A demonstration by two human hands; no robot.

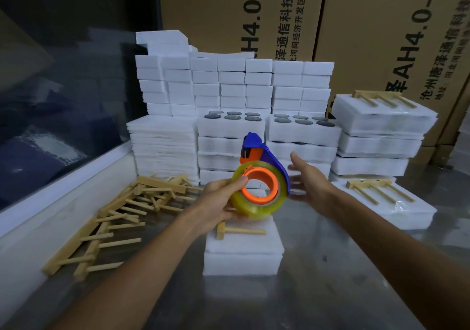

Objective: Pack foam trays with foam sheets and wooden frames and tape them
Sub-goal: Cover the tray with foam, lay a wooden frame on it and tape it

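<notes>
White foam fills most of the steel table (330,291). At the middle, close to the person, sits a foam tray pack (244,251) with a foam sheet on top and a wooden frame (236,231) lying across it, partly hidden under the left forearm and the tape. The left hand (218,202) holds a tape dispenser (262,177) up above that pack: its grip is closed on the roll of clear yellowish tape (254,210), thumb pressed on the roll's outer face near the orange hub, fingers wrapped behind. The dispenser's blue guard and orange blade head point up and away. The right hand (309,179) is open, fingers spread and straight, just beside the blue guard; whether it touches is hard to tell.

To the left, against the white window ledge (50,202), lies a loose heap of wooden frames (122,212). Behind stand a stack of foam sheets (162,146), trays with dark round discs in their holes (302,126), and a wall of small foam blocks (229,83). On the right, taped packs (379,136) are piled with frames on top. Printed cardboard cartons (381,37) rise at the back.
</notes>
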